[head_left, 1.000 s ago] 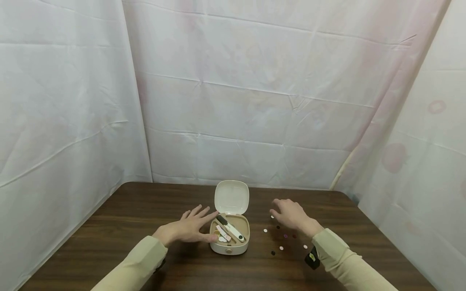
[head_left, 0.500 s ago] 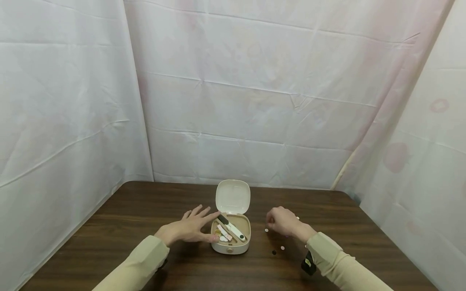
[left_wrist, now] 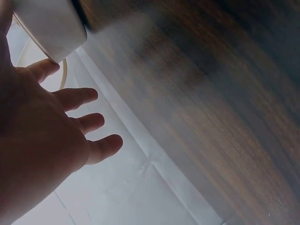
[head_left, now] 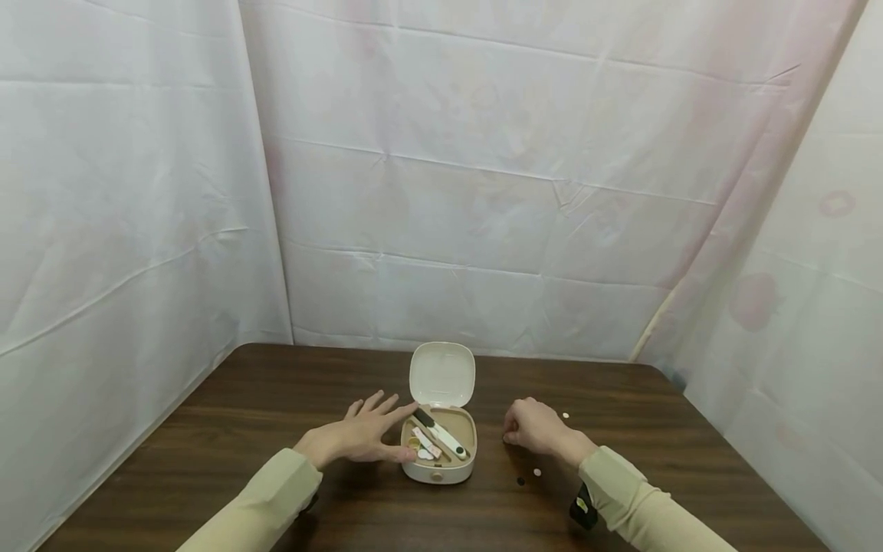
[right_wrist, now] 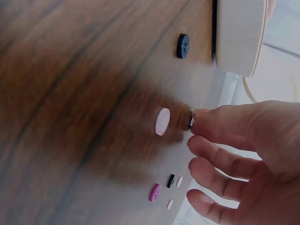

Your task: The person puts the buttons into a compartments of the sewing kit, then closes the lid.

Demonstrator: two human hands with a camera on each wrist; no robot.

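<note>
Here the landmark is a small cream box (head_left: 439, 448) standing on a dark wooden table (head_left: 228, 429), its rounded lid (head_left: 442, 373) hinged up at the far side. Inside the box lie a white tool with a black tip (head_left: 438, 431) and a few small pale pieces, too small to tell apart. The left hand (head_left: 359, 433) lies flat on the table just left of the box, fingers straight and spread, the fingertips touching the box's left wall; it holds nothing. The wrist view of that hand shows the same splayed fingers (left_wrist: 75, 98) beside the box's white corner (left_wrist: 51, 26). The right hand (head_left: 534, 426) sits just right of the box with its fingers curled; in its wrist view the forefinger and thumb tips (right_wrist: 206, 123) come together on a small dark button (right_wrist: 191, 121), pinching it at the table's surface. Next to that pinch lies a white button (right_wrist: 162, 121), and a black button (right_wrist: 183, 46) lies nearer the box. A pink button (right_wrist: 154, 192) and some smaller ones lie farther from the box. From the head view two loose buttons (head_left: 536, 472) show right of the box, near the right sleeve (head_left: 635, 502)
</note>
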